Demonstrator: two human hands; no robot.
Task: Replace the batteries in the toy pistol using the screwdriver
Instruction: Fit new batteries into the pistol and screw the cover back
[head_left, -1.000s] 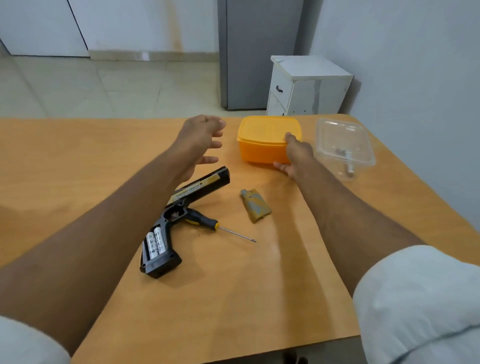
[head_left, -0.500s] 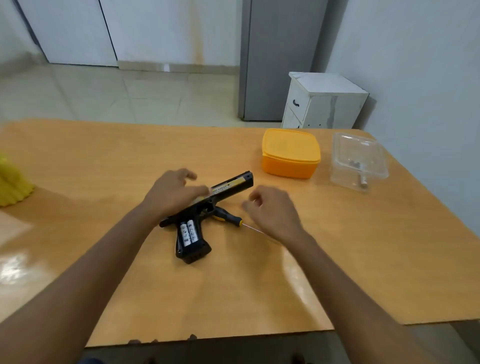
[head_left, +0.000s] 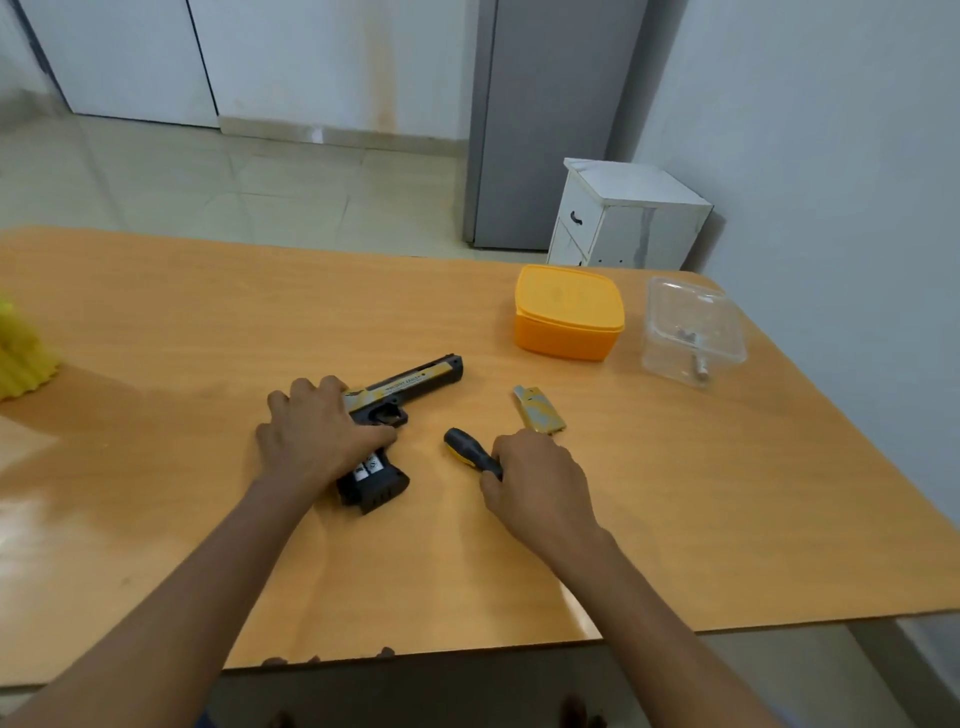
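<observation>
The black and yellow toy pistol (head_left: 410, 387) lies on its side on the orange table (head_left: 208, 322). Its grip is uncovered and two white batteries (head_left: 370, 466) show in it. My left hand (head_left: 318, 434) lies over the pistol's rear and grip, fingers curled round it. Right of the pistol, my right hand (head_left: 535, 475) grips the black and yellow screwdriver (head_left: 467, 453) by its handle; the shaft is hidden under the hand. The loose battery cover (head_left: 539, 415) rests just beyond my right hand.
A shut orange lunch box (head_left: 569, 314) and a clear plastic container (head_left: 691, 332) with small parts in it stand at the back right. A yellow object (head_left: 21, 353) sits at the left edge. A white cabinet (head_left: 623, 218) stands on the floor behind the table.
My left hand has settled onto the pistol's rear and grip. My right hand has closed on the screwdriver's handle and drawn it to the right, away from the pistol, uncovering the battery cover.
</observation>
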